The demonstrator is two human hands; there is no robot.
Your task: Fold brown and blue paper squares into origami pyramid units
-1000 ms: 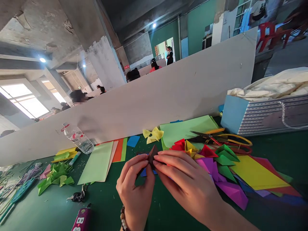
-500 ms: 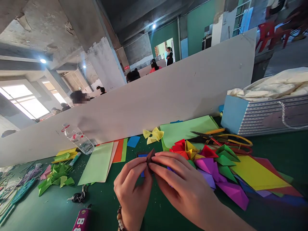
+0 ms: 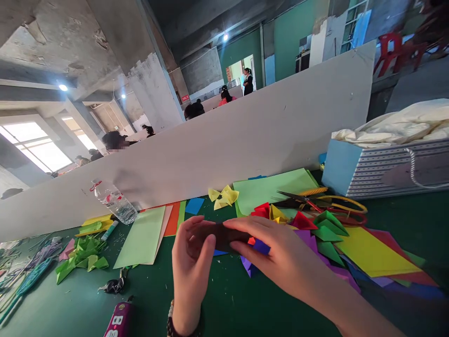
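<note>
A dark brown folded paper (image 3: 220, 237) lies flat across the space between my hands, its ends hidden by my fingers. My left hand (image 3: 191, 267) stands upright and presses one end with its fingers. My right hand (image 3: 277, 257) comes in from the right and holds the other end. Below my right fingers, a blue-violet paper piece (image 3: 261, 246) pokes out, and it may be part of the same fold. Just beyond my right hand is a heap of folded paper triangles (image 3: 324, 229) in red, green, yellow and purple.
Green scissors-side clutter includes orange-handled scissors (image 3: 305, 201) on a green sheet (image 3: 270, 189). A pale green sheet (image 3: 142, 238), water bottle (image 3: 114, 202) and green folded pieces (image 3: 82, 255) lie left. A white partition (image 3: 210, 140) backs the green table; co-workers sit beyond it.
The dark paper has gone from a small pinched point to a longer flattened strip. My left hand has turned upright, and my right hand has moved slightly up and right.
</note>
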